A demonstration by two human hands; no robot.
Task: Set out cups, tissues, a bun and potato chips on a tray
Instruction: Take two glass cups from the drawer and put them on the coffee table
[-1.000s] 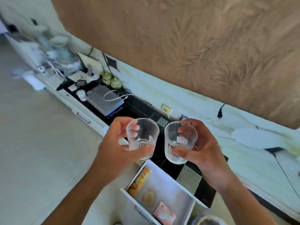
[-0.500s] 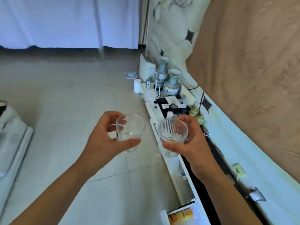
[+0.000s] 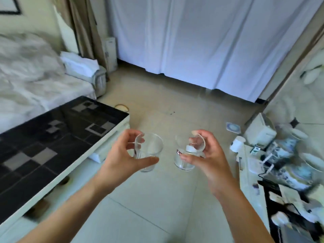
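I carry two clear glass cups above the tiled floor, one in each hand. My left hand [image 3: 125, 155] grips the left cup [image 3: 151, 151] with the thumb across its front and the fingers curled behind. My right hand [image 3: 208, 155] grips the right cup [image 3: 185, 158] the same way; this cup has a small label near its rim. Both cups look empty and are held roughly upright, a hand's width apart. No tray, tissues, bun or chips are in view.
A low table with a black and grey chequered top [image 3: 52, 137] stands at the left, a sofa with a white cover [image 3: 31, 76] behind it. White curtains [image 3: 201, 41] hang ahead. A cluttered low cabinet with blue-and-white vases [image 3: 287, 155] runs along the right.
My view has swung left from the wall cabinet and its open drawer toward the room's middle and the low table. Both hands have kept hold of their cups throughout.
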